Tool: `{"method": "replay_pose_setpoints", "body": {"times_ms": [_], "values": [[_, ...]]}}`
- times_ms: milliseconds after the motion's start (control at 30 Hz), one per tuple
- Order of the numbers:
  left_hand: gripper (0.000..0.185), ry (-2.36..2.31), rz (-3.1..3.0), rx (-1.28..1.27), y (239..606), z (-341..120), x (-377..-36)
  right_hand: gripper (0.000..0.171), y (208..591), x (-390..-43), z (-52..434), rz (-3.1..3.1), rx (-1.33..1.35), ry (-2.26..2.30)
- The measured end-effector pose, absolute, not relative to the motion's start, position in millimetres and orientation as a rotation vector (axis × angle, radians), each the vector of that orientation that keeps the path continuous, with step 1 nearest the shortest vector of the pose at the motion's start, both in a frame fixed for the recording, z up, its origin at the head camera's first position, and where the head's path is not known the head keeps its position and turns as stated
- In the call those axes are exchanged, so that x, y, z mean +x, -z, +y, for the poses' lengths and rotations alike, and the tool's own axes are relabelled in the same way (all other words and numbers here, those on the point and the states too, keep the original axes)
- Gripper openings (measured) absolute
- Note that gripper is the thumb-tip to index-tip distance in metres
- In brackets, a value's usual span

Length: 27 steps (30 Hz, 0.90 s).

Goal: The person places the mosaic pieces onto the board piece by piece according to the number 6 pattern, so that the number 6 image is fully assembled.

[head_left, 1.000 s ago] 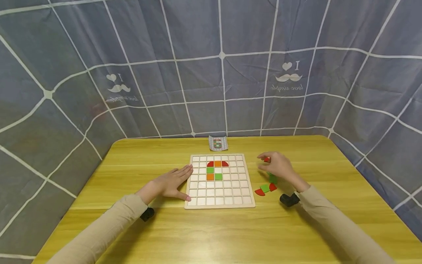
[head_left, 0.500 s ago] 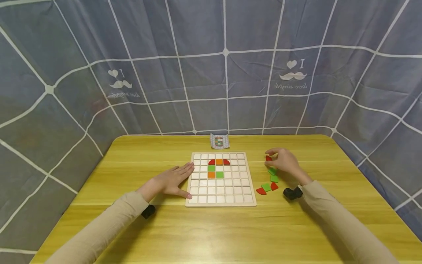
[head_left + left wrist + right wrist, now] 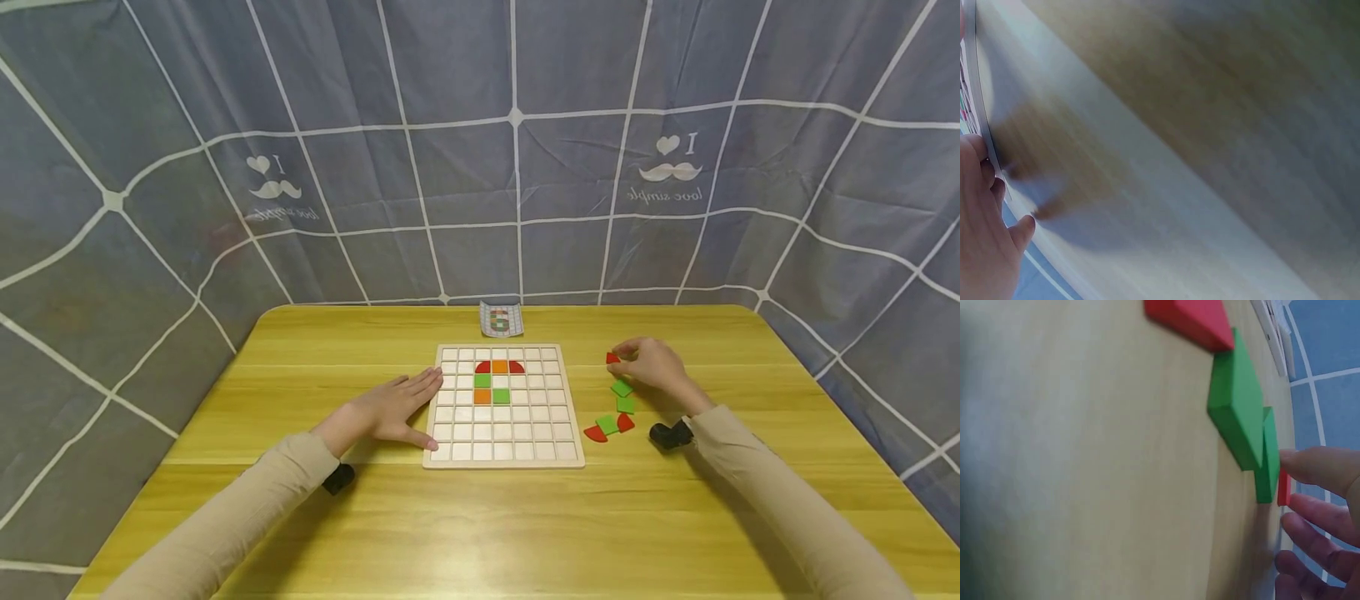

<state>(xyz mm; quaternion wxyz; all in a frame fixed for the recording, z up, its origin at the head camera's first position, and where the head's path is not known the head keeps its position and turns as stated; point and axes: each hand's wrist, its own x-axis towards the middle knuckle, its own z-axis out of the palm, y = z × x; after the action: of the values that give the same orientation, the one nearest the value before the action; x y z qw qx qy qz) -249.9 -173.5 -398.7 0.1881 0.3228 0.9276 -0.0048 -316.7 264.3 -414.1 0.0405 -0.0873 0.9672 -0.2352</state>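
Observation:
A wooden grid board [image 3: 450,433] lies mid-table with red, orange and green tiles in its upper middle cells. My left hand [image 3: 397,407] lies flat on the table, its fingertips against the board's left edge [image 3: 979,94]. Right of the board, my right hand [image 3: 651,363] pinches a small red piece [image 3: 612,358] low over the table. In the right wrist view the red piece [image 3: 1283,487] sits between a fingertip [image 3: 1310,465] and the other fingers. Green squares [image 3: 622,387] lie just beneath that hand.
More loose pieces lie right of the board: green squares [image 3: 606,425] and red quarter-rounds [image 3: 595,434]. A small pattern card [image 3: 500,320] stands at the table's far edge. Grey grid-patterned cloth walls in the table on three sides.
My right hand with the red piece has drifted slightly to the right, away from the board. The left hand has stayed at the board's edge.

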Motion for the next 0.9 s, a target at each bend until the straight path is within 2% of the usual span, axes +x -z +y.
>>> {"method": "replay_pose_setpoints", "body": {"times_ms": [433,900], "values": [[0.107,0.040,2.613,0.889,396.2,-172.2,-248.3,0.036,418.6,-321.4,264.9,2.996,-0.263,0.719],[0.107,0.028,2.617,0.892,396.4,-172.6,-247.5,0.036,413.5,-314.8,258.7,3.030,-0.287,0.683]]}}
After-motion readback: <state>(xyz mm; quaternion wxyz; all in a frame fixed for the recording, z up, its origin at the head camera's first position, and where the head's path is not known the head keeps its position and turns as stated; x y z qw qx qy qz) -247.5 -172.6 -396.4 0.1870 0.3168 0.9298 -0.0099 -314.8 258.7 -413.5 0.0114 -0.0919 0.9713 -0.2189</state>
